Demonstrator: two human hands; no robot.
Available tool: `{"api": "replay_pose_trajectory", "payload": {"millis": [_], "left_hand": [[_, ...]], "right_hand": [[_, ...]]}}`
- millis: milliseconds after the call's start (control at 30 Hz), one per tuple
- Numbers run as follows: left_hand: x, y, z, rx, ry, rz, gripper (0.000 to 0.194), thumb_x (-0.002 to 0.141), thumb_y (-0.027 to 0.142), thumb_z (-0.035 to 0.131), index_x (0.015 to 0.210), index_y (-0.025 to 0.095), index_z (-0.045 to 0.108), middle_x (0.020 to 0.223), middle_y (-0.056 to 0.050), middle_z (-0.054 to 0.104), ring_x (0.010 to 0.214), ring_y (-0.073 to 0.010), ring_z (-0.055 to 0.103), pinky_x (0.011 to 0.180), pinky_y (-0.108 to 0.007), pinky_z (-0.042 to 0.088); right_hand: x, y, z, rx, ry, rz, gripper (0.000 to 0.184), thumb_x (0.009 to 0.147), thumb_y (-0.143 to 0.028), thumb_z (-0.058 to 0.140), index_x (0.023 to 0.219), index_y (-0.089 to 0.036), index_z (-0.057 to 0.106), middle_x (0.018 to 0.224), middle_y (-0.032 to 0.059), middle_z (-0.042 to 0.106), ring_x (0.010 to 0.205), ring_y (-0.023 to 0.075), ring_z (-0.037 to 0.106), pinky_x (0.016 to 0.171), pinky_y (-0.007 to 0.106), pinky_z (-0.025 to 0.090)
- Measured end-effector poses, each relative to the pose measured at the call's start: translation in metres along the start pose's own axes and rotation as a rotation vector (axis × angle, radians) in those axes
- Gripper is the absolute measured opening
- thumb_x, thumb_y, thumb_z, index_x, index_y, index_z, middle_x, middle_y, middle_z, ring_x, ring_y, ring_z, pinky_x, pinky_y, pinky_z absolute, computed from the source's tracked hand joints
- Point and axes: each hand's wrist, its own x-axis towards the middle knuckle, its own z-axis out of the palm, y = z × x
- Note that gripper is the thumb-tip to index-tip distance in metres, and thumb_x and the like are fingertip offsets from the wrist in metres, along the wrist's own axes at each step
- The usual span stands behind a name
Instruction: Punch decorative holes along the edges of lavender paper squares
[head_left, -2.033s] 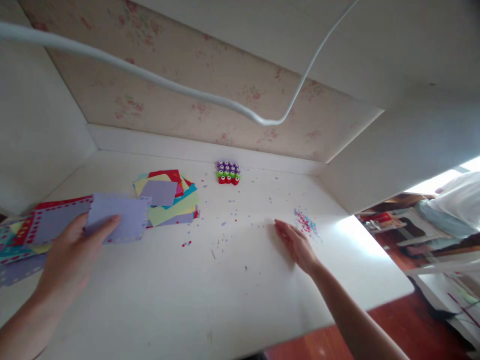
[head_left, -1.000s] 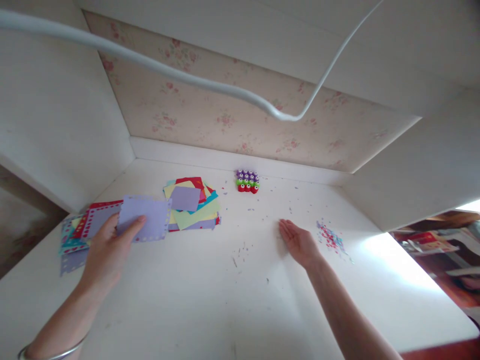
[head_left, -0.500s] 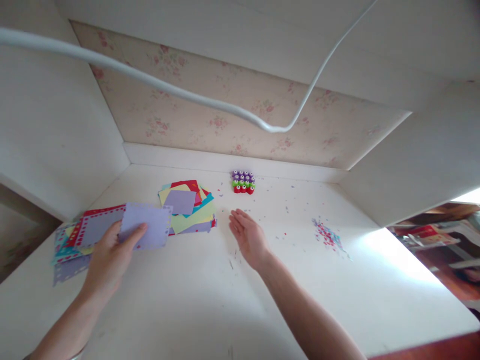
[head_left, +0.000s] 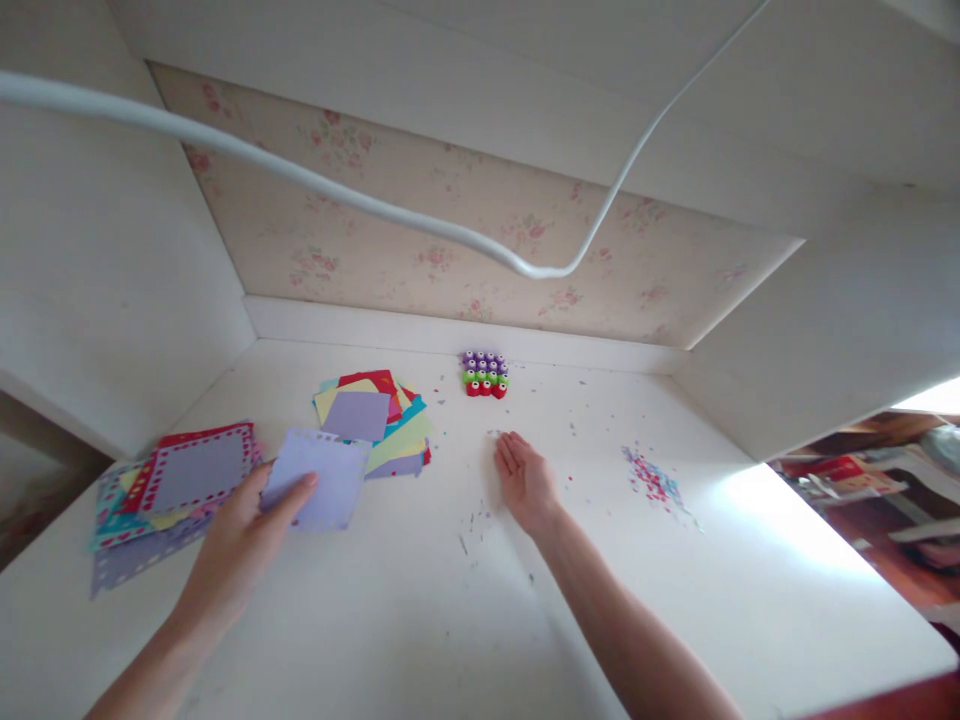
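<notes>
My left hand pinches a light purple sheet of paper by its left edge, thumb on top. Small punched notches run along some of that sheet's edges. Below my palm, to the left, lies a pile of paper with punched borders in purple, red and blue. Over the white tabletop, my right hand is open, fingers stretched out, palm partly turned up, with nothing in it. Scattered paper bits lie just left of it. Several small craft punches in purple, green and red stand in rows beyond it.
A stack of plain coloured paper sits behind the held sheet. On the right is a heap of red and blue paper confetti. A white cable hangs across the view before the floral wall panel.
My left hand has carried the purple sheet rightward and nearer to me, uncovering more of the punched pile. My right hand has shifted right, its palm turned up more.
</notes>
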Motion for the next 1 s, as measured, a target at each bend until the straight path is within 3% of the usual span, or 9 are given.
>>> {"api": "replay_pose_trajectory", "payload": {"millis": [200,300,467,500,600,667,733,800,1000], "left_hand": [[-0.001,0.005,0.004,-0.063,-0.009,-0.043,0.035,0.079,0.053,0.063,0.101,0.026,0.063,0.098,0.001,0.072,0.093,-0.0249,0.065,0.074,-0.030,0.051],[-0.002,0.005,0.014,-0.115,-0.062,-0.056,0.038,0.078,0.053,0.064,0.103,0.025,0.062,0.099,0.000,0.072,0.093,-0.0249,0.066,0.073,-0.029,0.052],[-0.008,0.009,0.034,-0.143,-0.202,-0.061,0.042,0.079,0.054,0.064,0.107,0.023,0.062,0.099,-0.002,0.073,0.091,-0.0245,0.067,0.071,-0.027,0.052],[-0.009,0.011,0.036,-0.146,-0.210,-0.063,0.043,0.078,0.054,0.065,0.107,0.023,0.062,0.100,-0.003,0.073,0.091,-0.0245,0.067,0.071,-0.027,0.053],[-0.014,0.015,0.039,-0.158,-0.207,-0.081,0.044,0.077,0.055,0.066,0.107,0.022,0.063,0.101,-0.003,0.073,0.093,-0.0254,0.068,0.072,-0.027,0.053],[-0.017,0.017,0.039,-0.160,-0.205,-0.102,0.044,0.077,0.055,0.065,0.106,0.022,0.063,0.100,-0.004,0.073,0.096,-0.0263,0.067,0.073,-0.027,0.053],[-0.020,0.017,0.039,-0.181,-0.212,-0.124,0.046,0.078,0.056,0.065,0.108,0.022,0.062,0.100,-0.004,0.073,0.097,-0.0261,0.067,0.076,-0.028,0.053],[-0.022,0.017,0.040,-0.220,-0.228,-0.147,0.048,0.079,0.055,0.064,0.112,0.021,0.060,0.104,-0.005,0.072,0.096,-0.0253,0.067,0.080,-0.030,0.053],[-0.019,0.022,0.044,-0.247,-0.296,-0.157,0.045,0.079,0.049,0.063,0.114,0.021,0.062,0.112,-0.006,0.070,0.101,-0.0264,0.065,0.085,-0.032,0.050]], "right_hand": [[0.043,-0.105,-0.091,-0.055,0.269,-0.281,0.013,0.076,-0.012,0.052,0.071,-0.023,0.055,0.074,-0.0027,0.064,0.068,0.0077,0.064,0.068,0.017,0.055],[0.053,-0.134,-0.109,-0.112,0.311,-0.398,0.012,0.076,-0.016,0.052,0.067,-0.023,0.052,0.070,-0.0046,0.063,0.065,0.0076,0.062,0.068,0.018,0.054],[0.034,-0.090,-0.056,-0.285,0.078,-0.420,0.018,0.064,-0.014,0.073,0.079,-0.022,0.070,0.092,0.0007,0.073,0.094,0.0161,0.066,0.092,0.031,0.051],[0.024,-0.072,-0.038,-0.341,-0.024,-0.402,0.021,0.060,-0.012,0.078,0.076,-0.022,0.071,0.093,0.0015,0.074,0.100,0.0182,0.065,0.099,0.034,0.047],[-0.003,-0.020,0.007,-0.592,-0.610,-0.349,0.025,0.067,-0.019,0.077,0.090,-0.028,0.075,0.117,-0.0004,0.069,0.121,0.0187,0.055,0.116,0.038,0.028],[-0.007,0.002,0.025,-0.598,-0.704,-0.256,0.030,0.072,-0.023,0.075,0.101,-0.028,0.073,0.124,-0.0006,0.066,0.126,0.0180,0.052,0.118,0.038,0.023],[0.005,0.009,0.028,-0.505,-0.569,-0.145,0.028,0.073,-0.024,0.076,0.101,-0.025,0.073,0.119,0.0018,0.068,0.121,0.0183,0.056,0.115,0.041,0.028],[0.028,-0.003,0.017,-0.300,-0.297,-0.084,0.020,0.070,-0.020,0.079,0.089,-0.019,0.074,0.105,0.0058,0.073,0.106,0.0195,0.065,0.105,0.041,0.043],[0.094,-0.112,-0.067,-0.166,0.111,-0.276,0.010,0.078,-0.012,0.066,0.078,-0.022,0.064,0.091,-0.0029,0.070,0.085,0.0067,0.065,0.082,0.016,0.054]]}}
